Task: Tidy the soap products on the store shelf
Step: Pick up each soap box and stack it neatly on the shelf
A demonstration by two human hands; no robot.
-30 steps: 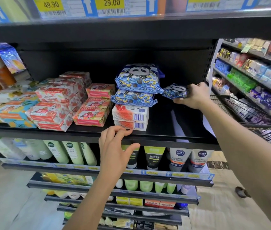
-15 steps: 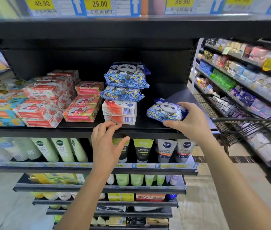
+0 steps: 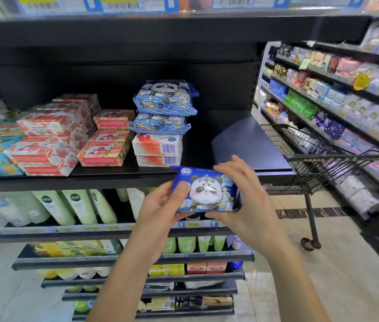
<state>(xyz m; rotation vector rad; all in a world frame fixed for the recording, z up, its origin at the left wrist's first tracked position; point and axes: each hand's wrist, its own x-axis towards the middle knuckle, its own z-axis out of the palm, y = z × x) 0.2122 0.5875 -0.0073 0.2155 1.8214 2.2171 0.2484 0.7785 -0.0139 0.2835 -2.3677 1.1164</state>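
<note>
Both hands, left hand [image 3: 160, 212] and right hand [image 3: 248, 201], are holding a blue plastic panda-print soap packet [image 3: 207, 190] in front of the black metal shelf [image 3: 118, 175], fingers [image 3: 228, 169] curling round its ends. It probably wants stacking next on the matching blue panda packets [image 3: 164, 105].

One wide-angle camera, worn on the person's head, looks forward and somewhat down at the black shelf [image 3: 91, 182] from close range, with the left hand [image 3: 160, 214] and right hand [image 3: 251, 205] mid-frame. The neighbouring aisle [image 3: 346, 112] at right appears blurred, perhaps by motion.
</note>
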